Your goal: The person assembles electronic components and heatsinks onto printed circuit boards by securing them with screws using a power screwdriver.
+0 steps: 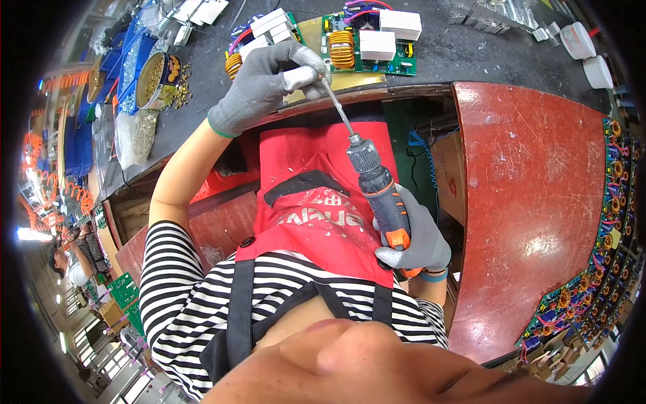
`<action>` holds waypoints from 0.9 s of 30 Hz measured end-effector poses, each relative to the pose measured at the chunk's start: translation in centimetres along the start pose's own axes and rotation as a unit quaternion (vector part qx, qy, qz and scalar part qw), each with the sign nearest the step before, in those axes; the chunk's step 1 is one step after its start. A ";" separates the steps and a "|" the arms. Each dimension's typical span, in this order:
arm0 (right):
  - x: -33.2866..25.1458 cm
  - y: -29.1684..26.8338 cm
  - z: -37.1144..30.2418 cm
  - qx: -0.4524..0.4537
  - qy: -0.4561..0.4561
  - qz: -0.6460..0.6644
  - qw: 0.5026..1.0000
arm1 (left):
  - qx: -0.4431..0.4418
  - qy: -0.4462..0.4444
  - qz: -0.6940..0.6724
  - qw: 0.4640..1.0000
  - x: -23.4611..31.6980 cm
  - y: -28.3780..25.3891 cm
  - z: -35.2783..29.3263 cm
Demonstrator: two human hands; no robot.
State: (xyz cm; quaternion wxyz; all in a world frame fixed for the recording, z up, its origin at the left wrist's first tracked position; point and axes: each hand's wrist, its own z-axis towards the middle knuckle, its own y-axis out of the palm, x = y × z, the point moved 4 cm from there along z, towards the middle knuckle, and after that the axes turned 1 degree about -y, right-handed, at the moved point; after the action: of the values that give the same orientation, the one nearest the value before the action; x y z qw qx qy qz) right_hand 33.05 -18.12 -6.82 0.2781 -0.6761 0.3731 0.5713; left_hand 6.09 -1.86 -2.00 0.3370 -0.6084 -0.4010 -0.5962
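Note:
A grey-gloved right hand, my right hand [422,236], is wrapped round the body of a black and orange power screwdriver [385,195]. From its chuck a long metal bit [340,108] points up and to the left. At the bit's tip my left hand [266,84], gloved too, has thumb and fingers pinched together; whatever small piece they hold is too small to name. Just beyond, on the dark bench, lie two green circuit boards [406,65] with white heat sinks, copper-wound coils [341,49] and pink wires. Brass-coloured plates [356,81] show beneath them.
At the left stand a round tub [151,84] of small brass-coloured parts, some spilled beside it, and blue bins [129,74]. White tubs [597,72] sit far right. A red board [531,182] lies at my right, with rows of coil-bearing circuit boards [609,222] along its edge.

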 end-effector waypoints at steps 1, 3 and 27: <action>0.0 0.0 0.1 -0.001 0.000 0.000 1.000 | -0.007 0.005 0.006 1.000 0.3 0.1 0.0; 0.0 0.1 0.1 -0.002 0.007 -0.004 1.000 | -0.016 0.009 0.010 1.000 0.6 0.3 0.1; 1.9 -1.3 -0.9 0.018 -0.054 0.444 0.894 | -0.205 0.052 0.155 0.965 5.3 7.7 9.9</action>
State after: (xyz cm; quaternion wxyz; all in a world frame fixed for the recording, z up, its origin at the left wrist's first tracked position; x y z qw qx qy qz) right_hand 34.77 -18.43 -8.56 0.0275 -0.4033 0.6289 0.6641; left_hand 17.25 3.95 3.16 0.3138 -0.6872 -0.1525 -0.6372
